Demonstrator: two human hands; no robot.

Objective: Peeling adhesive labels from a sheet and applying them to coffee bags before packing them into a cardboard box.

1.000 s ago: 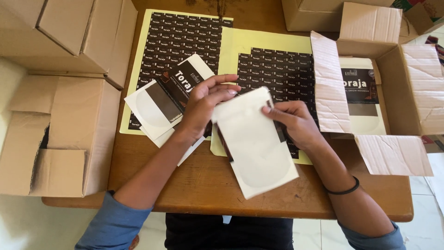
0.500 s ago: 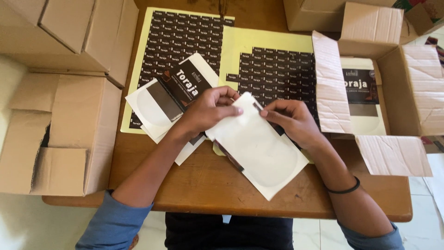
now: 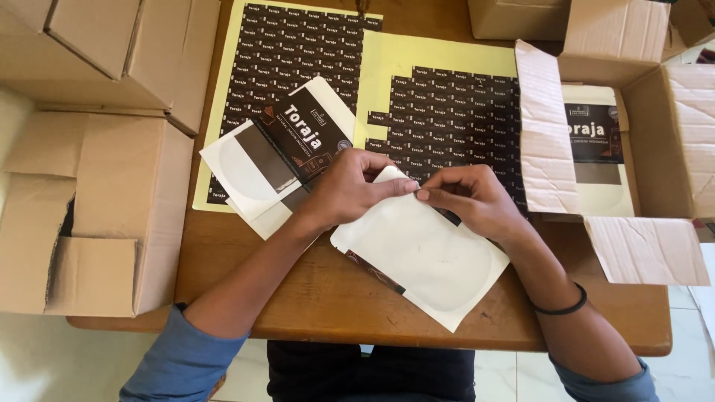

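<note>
Where hands meet, pouch corner hidden

We see bright, even daylight; soft shadows under forearms; sharp focus; mild glare on floor at right edge.

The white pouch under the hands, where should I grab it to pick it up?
Probably the near corner of the white pouch, coming from your side: it lies flat, pointing toward the table edge, and both hands cover its far end.

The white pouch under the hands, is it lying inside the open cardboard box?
No, the white pouch lies on the wooden table, outside the open cardboard box at the right.
</note>
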